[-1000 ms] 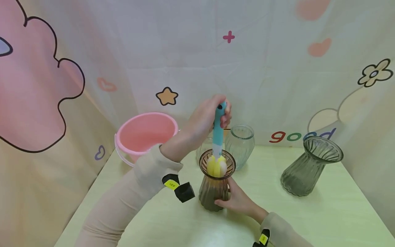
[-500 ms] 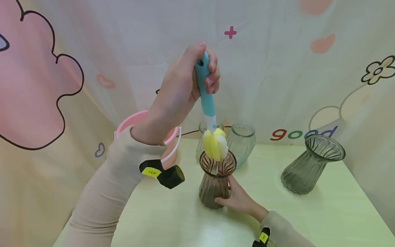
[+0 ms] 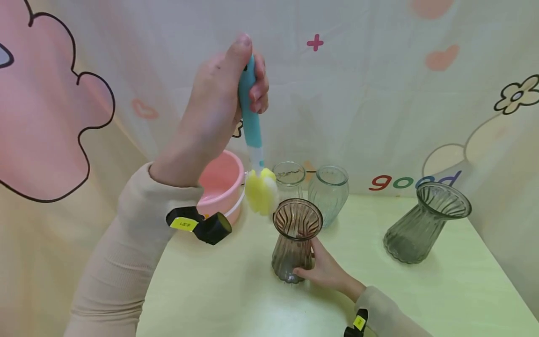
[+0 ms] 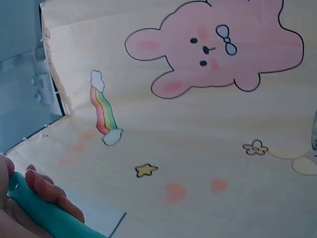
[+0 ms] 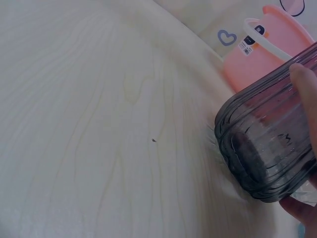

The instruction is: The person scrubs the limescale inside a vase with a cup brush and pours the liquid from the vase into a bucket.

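Note:
In the head view my left hand [image 3: 216, 96] is raised with its fingers curled round the teal handle of a sponge bottle brush [image 3: 251, 124]. The brush's yellow and white sponge head hangs down, left of and above the rim of a brown ribbed glass vase [image 3: 290, 257]. That vase stands upright on the table, its mouth flared. My right hand [image 3: 326, 271] grips it low on its right side. In the left wrist view, fingers wrap the teal handle [image 4: 54, 218], and the sponge is out of frame. The right wrist view shows fingers against the vase's lower wall [image 5: 262, 144].
A pink bucket [image 3: 229, 192] with a white handle stands at the back left, partly behind my left arm. Two clear glass jars [image 3: 330, 201] stand behind the brown vase. A grey-green flared vase [image 3: 414, 236] is at the right. A printed curtain [image 3: 358, 93] closes the back.
My left hand has drawn the brush up out of the brown vase and moved it left, towards the bucket. The right hand keeps its grip and the vase stays in place.

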`<state>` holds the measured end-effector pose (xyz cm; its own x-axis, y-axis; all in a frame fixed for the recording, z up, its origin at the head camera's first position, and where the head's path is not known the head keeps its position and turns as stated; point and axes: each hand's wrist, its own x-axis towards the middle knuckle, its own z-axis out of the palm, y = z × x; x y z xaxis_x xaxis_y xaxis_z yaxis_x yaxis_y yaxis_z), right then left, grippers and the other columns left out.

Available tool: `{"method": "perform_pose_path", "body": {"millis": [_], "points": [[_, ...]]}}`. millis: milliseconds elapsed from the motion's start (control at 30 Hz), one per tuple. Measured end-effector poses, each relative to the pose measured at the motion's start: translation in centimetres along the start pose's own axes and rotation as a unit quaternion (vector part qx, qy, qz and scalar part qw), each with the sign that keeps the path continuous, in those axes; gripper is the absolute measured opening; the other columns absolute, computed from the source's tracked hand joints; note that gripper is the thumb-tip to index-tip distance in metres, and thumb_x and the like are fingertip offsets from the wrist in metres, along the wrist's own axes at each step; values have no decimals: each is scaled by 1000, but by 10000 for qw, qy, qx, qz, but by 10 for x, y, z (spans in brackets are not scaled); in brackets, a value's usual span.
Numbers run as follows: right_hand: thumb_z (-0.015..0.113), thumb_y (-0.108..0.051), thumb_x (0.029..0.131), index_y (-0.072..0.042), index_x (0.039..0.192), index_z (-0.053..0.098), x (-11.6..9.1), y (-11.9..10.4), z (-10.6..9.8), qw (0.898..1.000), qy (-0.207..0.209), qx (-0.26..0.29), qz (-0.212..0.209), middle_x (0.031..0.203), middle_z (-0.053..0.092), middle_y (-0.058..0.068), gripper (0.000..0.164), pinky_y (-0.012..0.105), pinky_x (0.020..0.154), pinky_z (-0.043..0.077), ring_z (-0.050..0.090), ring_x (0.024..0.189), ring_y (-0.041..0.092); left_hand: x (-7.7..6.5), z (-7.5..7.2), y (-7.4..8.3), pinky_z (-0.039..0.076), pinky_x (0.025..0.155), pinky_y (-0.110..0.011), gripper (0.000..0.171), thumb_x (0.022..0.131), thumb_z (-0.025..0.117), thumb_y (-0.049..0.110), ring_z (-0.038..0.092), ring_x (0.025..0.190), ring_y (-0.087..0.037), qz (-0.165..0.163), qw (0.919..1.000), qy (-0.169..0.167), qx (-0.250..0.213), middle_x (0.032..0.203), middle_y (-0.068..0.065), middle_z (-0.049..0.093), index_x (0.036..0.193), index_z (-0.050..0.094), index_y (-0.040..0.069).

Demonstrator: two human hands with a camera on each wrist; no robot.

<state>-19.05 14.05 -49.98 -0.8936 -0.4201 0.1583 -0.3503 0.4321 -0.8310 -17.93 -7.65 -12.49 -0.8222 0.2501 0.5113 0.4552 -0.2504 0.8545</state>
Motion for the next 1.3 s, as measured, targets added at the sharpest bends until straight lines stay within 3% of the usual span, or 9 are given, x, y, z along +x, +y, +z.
{"method": "perform_pose_path", "body": {"millis": [133, 233, 400, 567, 767, 1000, 1100, 1233, 1300], "points": [[78, -32, 71, -33, 145, 10, 0, -1, -1, 10000, -17, -26, 50, 151, 20, 0, 101, 50, 94, 41, 27, 135, 24, 5, -15, -26, 36, 57, -27, 36, 98, 40, 32, 39, 55, -18, -587, 9958, 256, 651, 60, -4, 40, 77, 48, 4], [78, -31, 71, -32, 145, 10, 0, 0, -1, 9999, -17, -57, 98, 151, 20, 0, 101, 50, 95, 41, 27, 136, 24, 7, -26, -58, 36, 57, -25, 35, 96, 41, 37, 40, 56, -16, -1203, 9856, 483, 1089, 62, -3, 42, 82, 49, 6], [78, -32, 71, -32, 146, 8, -1, 1, 0, 9999, -5, -79, 125, 151, 19, 1, 103, 50, 95, 41, 26, 136, 25, 2, -43, -124, 38, 56, -23, 33, 97, 37, 39, 41, 56, -12, -2121, 9592, 566, 1784, 64, -2, 44, 91, 48, 8], [78, -33, 71, -34, 146, 6, -1, 1, 0, 10000, 10, -25, 56, 152, 16, 0, 104, 52, 94, 41, 25, 136, 27, -11, -49, -186, 38, 54, -23, 34, 98, 36, 38, 40, 54, -12, -2852, 9348, 505, 2055, 66, -3, 46, 99, 47, 6], [78, -32, 71, -34, 146, 7, -1, -1, 0, 10000, 35, 8, -11, 152, 18, 0, 103, 51, 94, 41, 26, 136, 26, -25, -53, -242, 37, 52, -23, 36, 99, 33, 37, 38, 52, -11, -3260, 9120, 567, 2425, 63, -1, 44, 96, 47, 4], [78, -33, 71, -33, 146, 10, -2, -2, 1, 10000, 33, 31, -41, 151, 20, 2, 101, 50, 94, 41, 27, 135, 26, -37, -55, -288, 36, 46, -23, 36, 98, 35, 32, 41, 45, -11, -3386, 8872, 788, 3034, 60, -4, 51, 85, 51, 3], [78, -32, 71, -32, 146, 10, -2, -2, 0, 10000, 47, 67, -51, 151, 20, 1, 101, 52, 94, 40, 27, 135, 26, -40, -57, -303, 36, 51, -25, 36, 97, 37, 29, 44, 53, -13, -3440, 8680, 757, 3501, 70, -8, 56, 106, 52, -3], [78, -28, 71, -30, 146, 10, -2, -3, 0, 9999, 69, 24, -87, 151, 20, 1, 101, 52, 93, 41, 27, 135, 26, -45, -59, -318, 37, 58, -28, 49, 92, 40, 16, 48, 66, -19, -3740, 8436, 574, 3810, 91, -16, 59, 135, 30, -5], [79, -24, 71, -26, 146, 11, -2, -7, 0, 9999, 87, 22, -120, 150, 21, 4, 101, 52, 92, 42, 29, 134, 28, -47, -60, -321, 40, 59, -28, 54, 89, 41, 11, 53, 69, -21, -3877, 8367, 527, 3832, 94, -16, 61, 138, 25, -5]]}}
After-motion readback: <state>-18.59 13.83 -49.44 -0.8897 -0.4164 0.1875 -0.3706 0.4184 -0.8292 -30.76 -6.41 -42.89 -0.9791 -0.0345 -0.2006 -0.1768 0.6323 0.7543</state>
